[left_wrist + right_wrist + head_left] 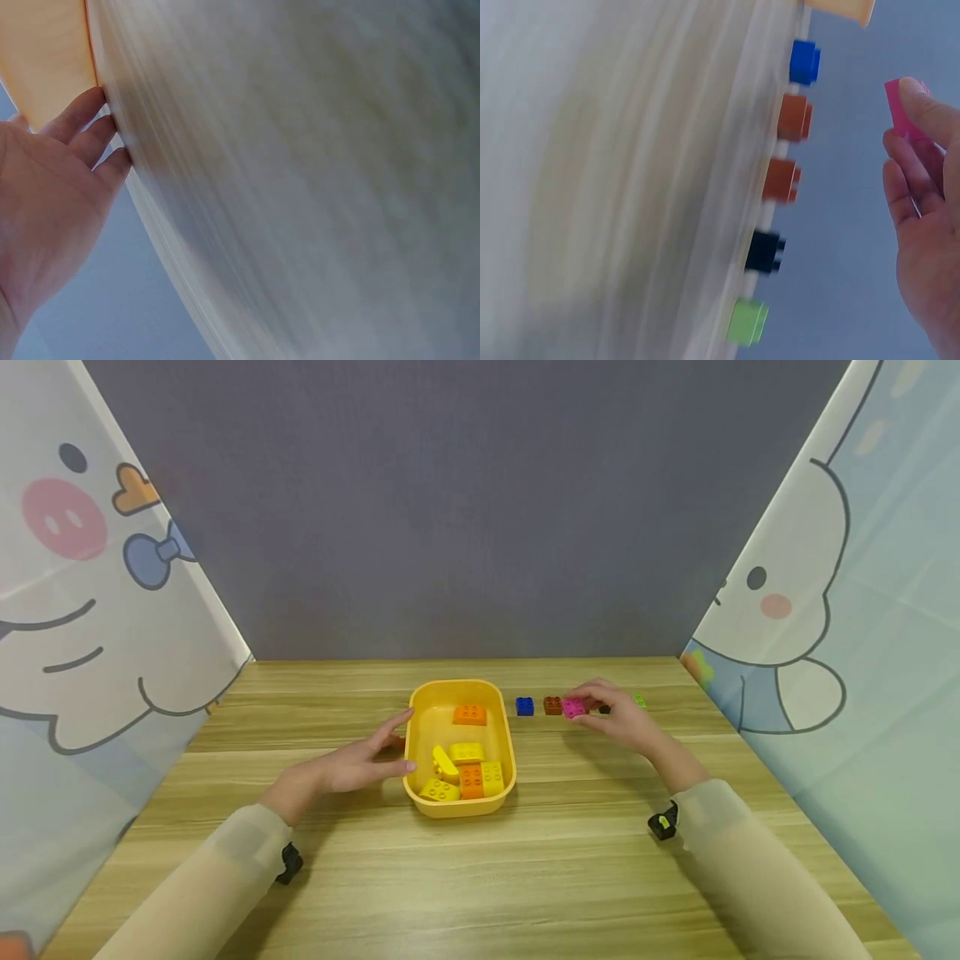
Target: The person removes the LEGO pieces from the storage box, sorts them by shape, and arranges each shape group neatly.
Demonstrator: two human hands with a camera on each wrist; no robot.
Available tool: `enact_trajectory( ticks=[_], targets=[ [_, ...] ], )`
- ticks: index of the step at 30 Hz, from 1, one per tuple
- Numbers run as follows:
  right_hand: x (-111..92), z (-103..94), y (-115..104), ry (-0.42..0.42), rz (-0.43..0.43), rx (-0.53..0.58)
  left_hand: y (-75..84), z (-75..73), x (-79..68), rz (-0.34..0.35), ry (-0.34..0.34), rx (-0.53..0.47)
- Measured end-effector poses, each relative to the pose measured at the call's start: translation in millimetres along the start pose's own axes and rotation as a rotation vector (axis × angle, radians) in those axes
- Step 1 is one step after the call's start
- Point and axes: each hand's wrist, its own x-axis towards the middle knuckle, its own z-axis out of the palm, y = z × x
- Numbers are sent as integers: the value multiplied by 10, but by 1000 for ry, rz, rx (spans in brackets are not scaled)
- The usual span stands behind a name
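Observation:
My right hand pinches a pink toy brick between thumb and fingers, held above the row of bricks. In the right wrist view the pink brick is apart from the table. The row holds a blue brick, two brown bricks, a black brick and a light green brick; in the head view my hand and the pink brick partly hide it. My left hand rests against the left side of a yellow plastic bin, fingers extended and spread.
Inside the bin lie an orange brick near the back, another orange brick at the front and several yellow pieces. A dark grey panel stands behind the wooden table. Cartoon-printed sheets flank both sides.

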Motion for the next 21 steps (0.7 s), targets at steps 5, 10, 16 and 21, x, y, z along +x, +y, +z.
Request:
enact_trajectory(
  ticks=[5,10,16,21],
  targets=[
    [-110,-128,116,35,89,-57,-3,3,0,-7,0,3],
    [-185,-252,271,89,112,-89,-6,-2,5,-7,-3,-1],
    [-253,-402,403,146,125,-55,-11,0,6,-2,-2,2],
    [-299,-510,470,162,203,-47,-10,0,4,-7,0,-1]
  ],
)
